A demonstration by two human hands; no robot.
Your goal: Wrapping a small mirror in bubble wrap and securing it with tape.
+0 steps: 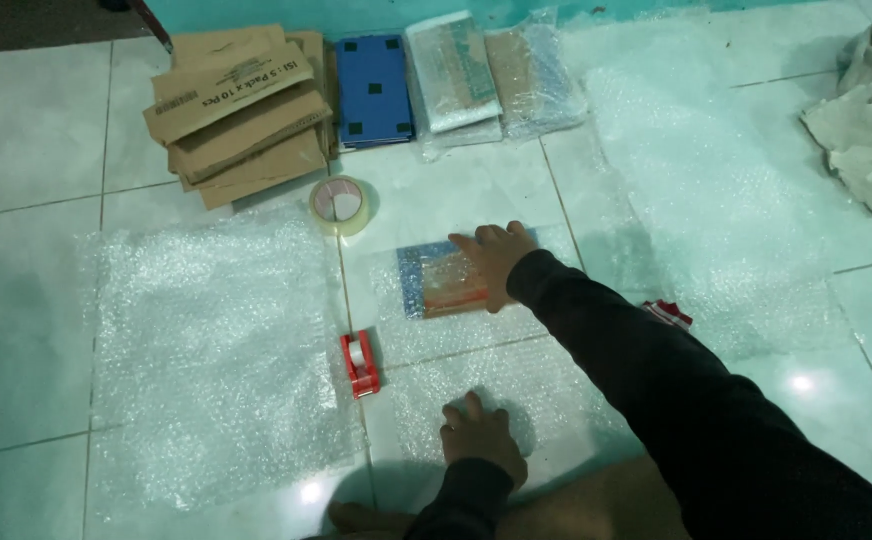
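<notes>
Right hand [493, 262] is lying flat, fingers together, pressing down on a flat blue and orange packet [441, 281] that sits on a bubble wrap sheet [516, 375] in the middle of the tiled floor [26, 130]. Left hand [481, 437] is spread palm down on the near edge of that same sheet, pinning it, not pinching anything.

The packet looks thin, light and fairly stiff, probably slick on its face, so I'd take it by the edges. The wrap is soft, floppy and crinkly, easiest to lift by a corner or the near edge.

A red tape dispenser [360, 363] sits just left of the sheet, a clear tape roll [341, 205] beyond it, and flattened cardboard boxes [241, 110] at the wall.
</notes>
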